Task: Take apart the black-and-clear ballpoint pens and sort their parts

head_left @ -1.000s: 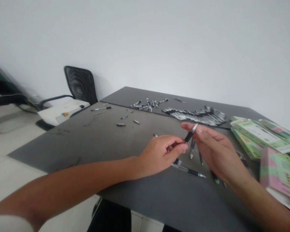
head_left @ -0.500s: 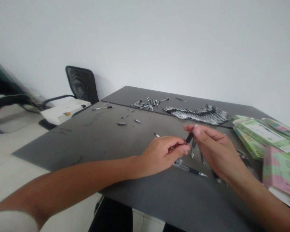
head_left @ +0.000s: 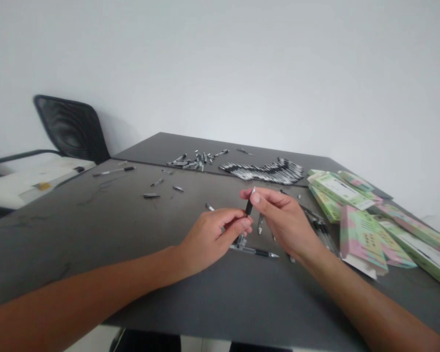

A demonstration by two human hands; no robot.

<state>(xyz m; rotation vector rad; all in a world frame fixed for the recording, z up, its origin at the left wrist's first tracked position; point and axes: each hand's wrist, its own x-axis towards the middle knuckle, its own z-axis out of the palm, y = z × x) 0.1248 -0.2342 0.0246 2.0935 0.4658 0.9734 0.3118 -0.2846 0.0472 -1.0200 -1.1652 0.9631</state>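
Observation:
A pen (head_left: 249, 207) with a black grip stands nearly upright between my hands, its silvery tip pointing up. My left hand (head_left: 214, 233) is closed round its lower part, which the fingers hide. At the top, thumb and fingers of my right hand (head_left: 284, 215) pinch the tip end. Beneath the hands, a clear pen with a black grip (head_left: 260, 252) lies on the dark table (head_left: 190, 303). Some small clear parts (head_left: 241, 240) sit beside it, partly hidden by my left hand. Another clear-and-silver pen piece (head_left: 260, 225) shows between the hands.
A neat row of pens (head_left: 267, 172) lies further back, with a pile of short pen parts (head_left: 196, 160) to its left. Loose pieces (head_left: 151, 195) are scattered at left. Green and pink cartons (head_left: 363, 234) cover the right side. A mesh chair (head_left: 73, 127) stands at left.
The view has turned to the right, so the table and chair appear further left and more cartons show. Both hands keep their grip on the pen.

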